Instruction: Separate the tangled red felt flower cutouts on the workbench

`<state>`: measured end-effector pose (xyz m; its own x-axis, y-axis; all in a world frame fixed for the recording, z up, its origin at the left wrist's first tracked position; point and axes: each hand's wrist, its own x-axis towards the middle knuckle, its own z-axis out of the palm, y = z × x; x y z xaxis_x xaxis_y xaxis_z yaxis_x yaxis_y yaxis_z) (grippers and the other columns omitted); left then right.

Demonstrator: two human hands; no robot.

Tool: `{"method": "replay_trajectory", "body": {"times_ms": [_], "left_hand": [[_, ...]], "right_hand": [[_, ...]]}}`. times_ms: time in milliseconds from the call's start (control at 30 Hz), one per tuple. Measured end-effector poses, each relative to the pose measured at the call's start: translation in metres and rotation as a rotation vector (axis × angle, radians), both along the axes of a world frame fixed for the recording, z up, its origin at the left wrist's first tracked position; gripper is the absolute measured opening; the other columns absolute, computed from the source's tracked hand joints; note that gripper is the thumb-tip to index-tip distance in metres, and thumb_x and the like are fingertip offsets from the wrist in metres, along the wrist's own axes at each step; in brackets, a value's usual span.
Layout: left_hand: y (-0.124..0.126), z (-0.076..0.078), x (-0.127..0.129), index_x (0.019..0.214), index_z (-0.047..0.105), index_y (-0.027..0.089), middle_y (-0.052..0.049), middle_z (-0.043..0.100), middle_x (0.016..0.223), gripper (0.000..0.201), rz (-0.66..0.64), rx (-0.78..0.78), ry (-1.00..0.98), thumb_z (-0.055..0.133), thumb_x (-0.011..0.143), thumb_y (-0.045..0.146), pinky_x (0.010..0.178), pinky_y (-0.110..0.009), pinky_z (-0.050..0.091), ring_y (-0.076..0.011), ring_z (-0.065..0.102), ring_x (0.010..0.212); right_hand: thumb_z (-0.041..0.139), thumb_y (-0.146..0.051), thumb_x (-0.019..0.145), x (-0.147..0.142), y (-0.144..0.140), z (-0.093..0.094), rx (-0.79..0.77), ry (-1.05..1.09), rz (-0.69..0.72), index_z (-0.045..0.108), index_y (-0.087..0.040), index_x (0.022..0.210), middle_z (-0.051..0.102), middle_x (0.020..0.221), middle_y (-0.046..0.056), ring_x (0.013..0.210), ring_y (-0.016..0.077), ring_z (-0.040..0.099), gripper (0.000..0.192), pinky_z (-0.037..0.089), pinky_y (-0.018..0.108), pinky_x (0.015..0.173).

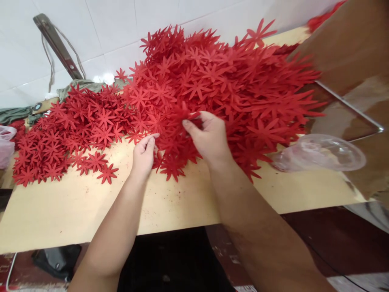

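A large heap of red flower-shaped cut-outs (212, 77), each with several narrow petals, covers the back and middle of the pale table. My right hand (209, 136) is over the heap's front, thumb and fingers pinched on a red flower-shaped cut-out (184, 114) that is partly blurred. Just left of it, at the heap's front edge, my left hand (145, 152) has its thumb pressed to its fingers; whatever lies between them, if anything, is hidden. A lower pile of darker red cut-outs (75, 125) spreads to the left, with one loose cut-out (107, 173) at its front.
A clear plastic bowl (343, 156) lies at the right of the table (179, 207), beside brown cardboard (349, 48). On the left are a pink plastic bag (5, 148) and a dark bar (57, 45) leaning at the tiled wall. Green cloth (88, 84) lies behind the piles.
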<state>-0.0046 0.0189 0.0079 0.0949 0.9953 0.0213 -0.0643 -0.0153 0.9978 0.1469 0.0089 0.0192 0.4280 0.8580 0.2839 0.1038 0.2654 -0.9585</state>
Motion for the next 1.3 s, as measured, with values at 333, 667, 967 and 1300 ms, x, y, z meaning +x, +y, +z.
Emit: {"method": "replay_trajectory", "body": {"times_ms": [333, 667, 967, 1300], "left_hand": [[-0.005, 0.005, 0.002, 0.083, 0.071, 0.020, -0.004, 0.068, 0.093, 0.025, -0.031, 0.165, -0.003, 0.074, 0.068, 0.040, 0.092, -0.032, 0.046, -0.0149, 0.061, 0.092], [0.003, 0.011, -0.004, 0.073, 0.060, 0.018, 0.005, 0.061, 0.061, 0.016, 0.121, -0.124, -0.264, 0.072, 0.068, 0.027, 0.058, -0.020, 0.046, -0.0060, 0.056, 0.054], [0.000, 0.008, -0.001, 0.077, 0.063, 0.018, 0.004, 0.068, 0.072, 0.026, 0.020, -0.073, -0.294, 0.079, 0.059, 0.029, 0.071, -0.022, 0.048, -0.0069, 0.060, 0.066], [0.001, 0.002, 0.001, 0.062, 0.056, 0.016, 0.007, 0.053, 0.052, 0.029, -0.022, -0.105, -0.151, 0.078, 0.063, 0.036, 0.057, -0.019, 0.040, -0.0049, 0.047, 0.052]], "right_hand": [[0.065, -0.057, 0.071, -0.017, -0.010, 0.011, -0.097, -0.242, 0.246, 0.046, -0.019, 0.055, 0.038, 0.051, -0.005, 0.051, 0.0073, 0.032, 0.046, 0.026, 0.026, 0.049], [0.060, -0.063, 0.073, -0.009, -0.001, -0.001, -0.031, -0.165, 0.167, 0.046, -0.021, 0.061, 0.040, 0.056, -0.003, 0.053, 0.0093, 0.036, 0.046, 0.030, 0.027, 0.052], [0.064, -0.030, 0.076, -0.009, -0.001, -0.009, 0.076, -0.305, -0.080, 0.067, -0.022, 0.096, 0.058, 0.111, 0.010, 0.100, 0.0218, 0.058, 0.022, 0.050, 0.040, 0.087], [0.078, -0.052, 0.057, -0.037, -0.007, -0.004, -0.084, 0.130, 0.374, 0.063, -0.019, 0.082, 0.067, 0.081, 0.002, 0.077, 0.0147, 0.063, 0.045, 0.054, 0.032, 0.079]]}}
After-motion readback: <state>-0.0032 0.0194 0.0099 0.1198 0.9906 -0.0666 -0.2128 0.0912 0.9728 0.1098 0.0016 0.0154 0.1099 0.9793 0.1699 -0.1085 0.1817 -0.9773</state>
